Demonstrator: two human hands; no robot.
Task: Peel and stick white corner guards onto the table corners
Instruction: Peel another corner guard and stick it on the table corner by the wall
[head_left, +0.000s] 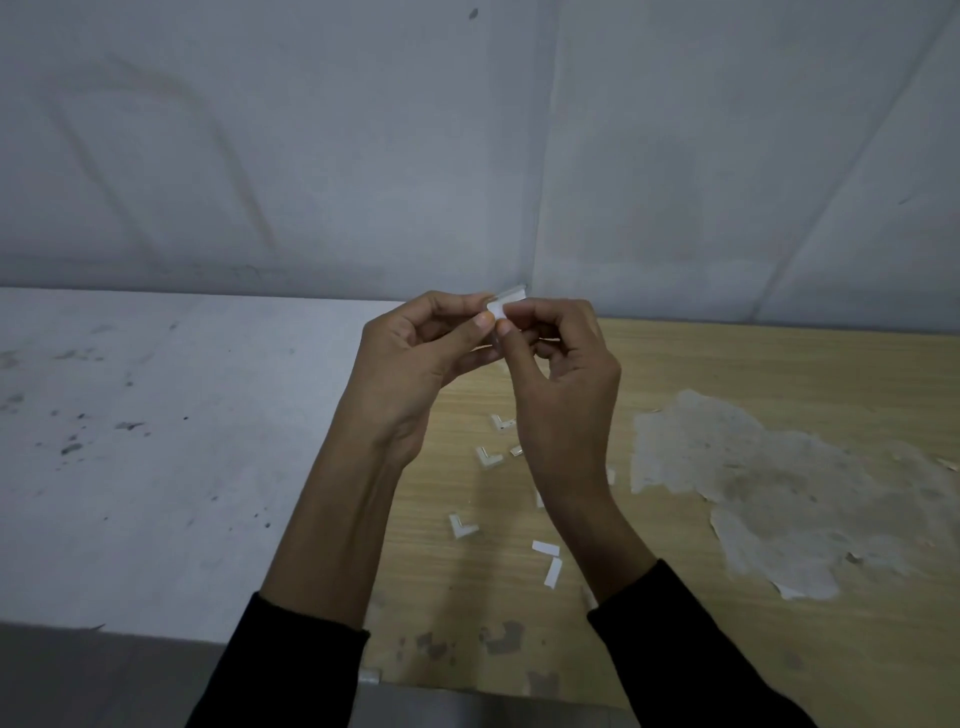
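White corner guard (505, 304) at frame centre, held above the wooden table (727, 364). Risk: the backing may tear short, or fingertips may foul the adhesive and weaken the bond. Left hand (415, 358) is curled, thumb and forefinger pinching the guard. Right hand (563, 379) pinches its near edge, likely the backing. Spare guards (488, 456) lie lower centre.

Corner guard (506, 304) between left hand (410, 358) and right hand (561, 374): white. Loose guards (487, 456) and backing strips (545, 547) below the hands: white. Table (727, 364) under right hand: pale tan woodgrain, with a blotchy grey-white patch (753, 467) to that hand's right. Surface (156, 415) left of left hand: whitish grey, dark specks. Sleeves (291, 665): black.
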